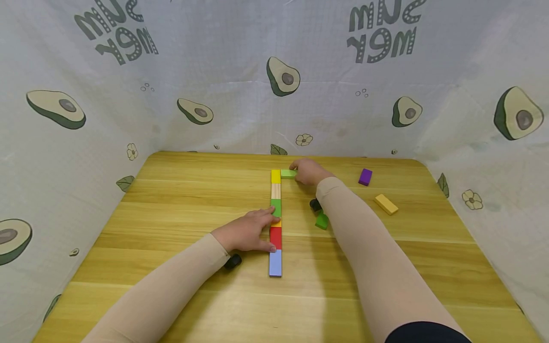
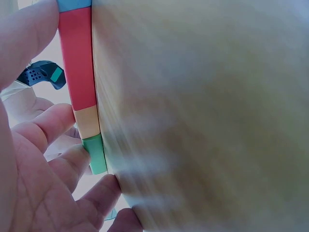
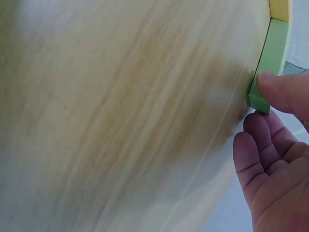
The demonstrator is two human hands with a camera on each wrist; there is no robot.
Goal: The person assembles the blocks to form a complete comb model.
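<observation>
A straight row of blocks runs away from me in the head view: blue (image 1: 275,264), red (image 1: 276,238), orange (image 1: 279,223), green (image 1: 277,206), plain wood (image 1: 276,191) and yellow (image 1: 276,176). My left hand (image 1: 246,232) rests along its left side, thumb near the red-blue joint and extended fingers on the green and orange blocks. At the far end, a light green block (image 1: 288,174) lies crosswise, touching the yellow one. My right hand (image 1: 310,172) pinches its right end; the right wrist view shows the thumb on its side and curled fingers around the end.
Right of the row lie a loose green block (image 1: 321,220), a purple block (image 1: 365,176) and a yellow-orange block (image 1: 386,204). The right forearm passes beside the green one, partly covering it. A patterned cloth (image 1: 240,62) hangs behind the wooden table (image 1: 180,190).
</observation>
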